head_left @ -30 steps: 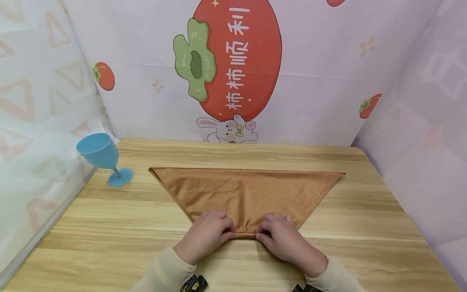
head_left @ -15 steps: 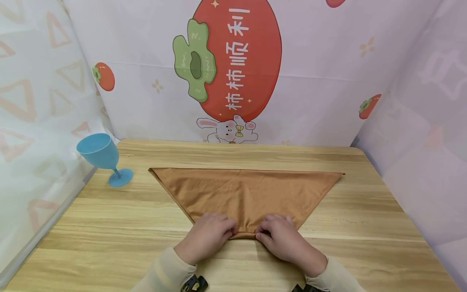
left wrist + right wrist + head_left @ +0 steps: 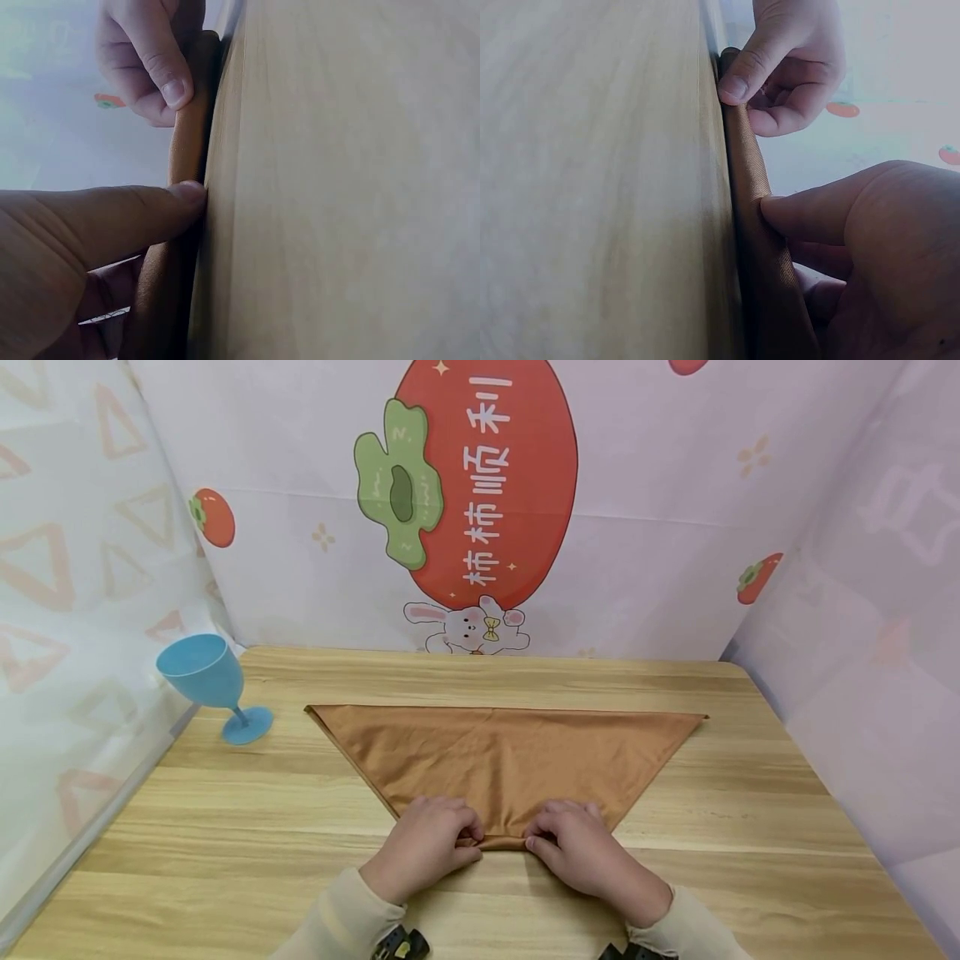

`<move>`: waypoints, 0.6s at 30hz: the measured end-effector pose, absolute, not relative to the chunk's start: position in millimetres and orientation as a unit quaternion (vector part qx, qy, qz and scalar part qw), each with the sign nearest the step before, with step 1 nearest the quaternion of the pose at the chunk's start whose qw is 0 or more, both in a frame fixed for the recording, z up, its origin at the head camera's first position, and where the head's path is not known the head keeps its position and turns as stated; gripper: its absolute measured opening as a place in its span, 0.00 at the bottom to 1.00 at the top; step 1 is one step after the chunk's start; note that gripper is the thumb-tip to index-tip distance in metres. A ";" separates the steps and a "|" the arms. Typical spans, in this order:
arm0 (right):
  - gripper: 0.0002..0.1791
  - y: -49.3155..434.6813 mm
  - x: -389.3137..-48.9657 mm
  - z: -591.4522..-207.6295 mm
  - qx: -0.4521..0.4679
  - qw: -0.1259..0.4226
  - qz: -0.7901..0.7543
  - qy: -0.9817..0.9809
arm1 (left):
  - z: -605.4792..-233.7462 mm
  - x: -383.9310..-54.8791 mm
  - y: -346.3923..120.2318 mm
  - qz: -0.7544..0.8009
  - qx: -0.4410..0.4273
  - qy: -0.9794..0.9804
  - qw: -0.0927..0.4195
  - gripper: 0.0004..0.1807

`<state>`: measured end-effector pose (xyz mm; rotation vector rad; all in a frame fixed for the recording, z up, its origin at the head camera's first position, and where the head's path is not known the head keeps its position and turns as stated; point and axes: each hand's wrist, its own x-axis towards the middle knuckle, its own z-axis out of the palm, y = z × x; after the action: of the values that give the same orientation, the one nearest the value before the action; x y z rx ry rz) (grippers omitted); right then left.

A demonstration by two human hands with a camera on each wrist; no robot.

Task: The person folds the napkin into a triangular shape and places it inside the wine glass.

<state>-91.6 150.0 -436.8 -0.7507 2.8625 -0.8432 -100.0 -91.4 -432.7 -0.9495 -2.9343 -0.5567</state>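
A brown cloth [image 3: 517, 760] lies on the table, folded to a trapezoid with its long straight edge at the far side. Its short near edge is turned into a narrow roll [image 3: 189, 146]. My left hand [image 3: 426, 843] holds the left part of that roll, thumb against the near face and fingers curled over the far side. On the right part, my right hand [image 3: 581, 850] pinches the roll between thumb and fingers. The right wrist view shows the roll [image 3: 748, 169] running between both hands, close along the tabletop.
A blue plastic goblet [image 3: 206, 672] stands at the table's back left, beyond the cloth's left corner. The wooden table [image 3: 750, 827] is bordered by printed sheets on its left, back [image 3: 645, 585] and right sides.
My left hand shifts slightly along the rolled edge; its thumb moves in and then back down, apart from the forefinger. My right hand and the rest of the cloth stay put.
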 end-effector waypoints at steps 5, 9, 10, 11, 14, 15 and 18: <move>0.05 150.3 -91.8 -438.8 -0.240 0.026 -0.276 0.930 | -432.8 -99.4 -91.1 -0.186 -0.299 -0.936 0.010 0.10; 0.05 150.4 -91.6 -439.1 -0.239 0.021 -0.278 0.930 | -433.8 -98.5 -90.7 -0.182 -0.297 -0.937 0.010 0.09; 0.06 150.4 -91.6 -439.3 -0.238 0.021 -0.280 0.930 | -434.6 -98.3 -90.5 -0.180 -0.296 -0.938 0.011 0.09; 0.06 150.3 -91.6 -439.4 -0.237 0.021 -0.283 0.929 | -435.5 -98.2 -90.4 -0.179 -0.296 -0.938 0.011 0.09; 0.08 150.1 -91.4 -440.4 -0.234 0.021 -0.292 0.927 | -438.2 -97.5 -89.8 -0.177 -0.295 -0.939 0.016 0.08; 0.09 150.1 -91.2 -441.1 -0.233 0.021 -0.295 0.926 | -439.0 -97.4 -89.5 -0.176 -0.294 -0.939 0.017 0.09; 0.10 150.5 -90.7 -442.7 -0.234 0.016 -0.300 0.925 | -439.5 -96.4 -89.0 -0.175 -0.296 -0.939 0.022 0.09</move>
<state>-90.7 150.5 -442.7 -0.7279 2.8746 -0.9340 -96.4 -89.0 -439.5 -0.9156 -2.9094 -0.5412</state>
